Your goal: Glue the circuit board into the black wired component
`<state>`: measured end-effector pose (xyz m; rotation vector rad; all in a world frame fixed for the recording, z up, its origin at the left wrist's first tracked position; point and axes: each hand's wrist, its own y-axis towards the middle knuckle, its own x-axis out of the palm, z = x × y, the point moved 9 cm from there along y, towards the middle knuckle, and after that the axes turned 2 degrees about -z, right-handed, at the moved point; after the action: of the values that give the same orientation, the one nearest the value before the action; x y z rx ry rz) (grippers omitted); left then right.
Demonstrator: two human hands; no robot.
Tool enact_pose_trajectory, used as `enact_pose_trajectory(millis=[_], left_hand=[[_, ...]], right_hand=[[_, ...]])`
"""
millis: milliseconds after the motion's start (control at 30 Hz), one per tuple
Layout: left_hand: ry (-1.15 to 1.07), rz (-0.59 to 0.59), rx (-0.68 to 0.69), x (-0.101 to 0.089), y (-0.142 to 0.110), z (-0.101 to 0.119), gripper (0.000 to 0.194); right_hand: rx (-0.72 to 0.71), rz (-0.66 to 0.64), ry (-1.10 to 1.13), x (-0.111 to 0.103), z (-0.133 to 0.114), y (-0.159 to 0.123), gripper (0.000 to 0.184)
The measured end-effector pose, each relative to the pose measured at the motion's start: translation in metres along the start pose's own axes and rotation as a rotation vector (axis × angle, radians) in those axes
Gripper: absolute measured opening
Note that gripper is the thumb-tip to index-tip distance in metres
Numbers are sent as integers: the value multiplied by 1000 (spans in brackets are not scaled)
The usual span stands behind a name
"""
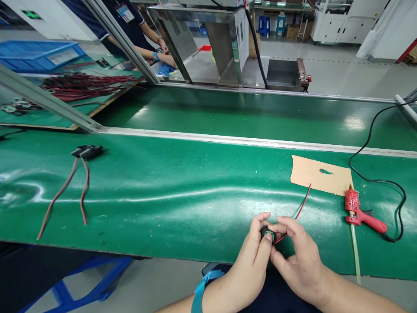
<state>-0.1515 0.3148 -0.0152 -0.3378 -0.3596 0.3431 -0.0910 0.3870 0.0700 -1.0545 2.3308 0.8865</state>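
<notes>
Close to the table's front edge, a small round black part (268,234) with a green circuit board inside it sits between my hands. My left hand (252,256) pinches it, the thumb lying over the green face. My right hand (301,256) has its fingers curled at the part's right side, the fingertips touching its rim. A thin red wire (305,201) runs from the part, passes behind my right fingers and points up over the green table (182,221). The wire's middle stretch is partly hidden by those fingers.
On the right lies a red glue gun (356,208) with a glue stick and black cord (404,204). Its nozzle touches torn cardboard (302,171). A black part with two wires (87,151) lies left. Behind the metal rail (208,138), a co-worker's hands (164,52) are at work.
</notes>
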Motion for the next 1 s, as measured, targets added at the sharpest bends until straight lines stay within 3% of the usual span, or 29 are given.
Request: enact_pose_trajectory(millis=[167, 333, 700, 1000], left_hand=[[22, 27, -70, -5, -8, -9, 54], [117, 6, -44, -7, -10, 0, 49], [57, 39, -97, -4, -5, -3, 45], [79, 41, -18, -3, -4, 6, 33]], right_hand=[[-35, 8, 3, -1, 0, -1, 52], [-10, -3, 38, -1, 2, -4, 56], [-83, 23, 35, -3, -2, -4, 54], [-108, 36, 5, -5, -6, -5, 51]])
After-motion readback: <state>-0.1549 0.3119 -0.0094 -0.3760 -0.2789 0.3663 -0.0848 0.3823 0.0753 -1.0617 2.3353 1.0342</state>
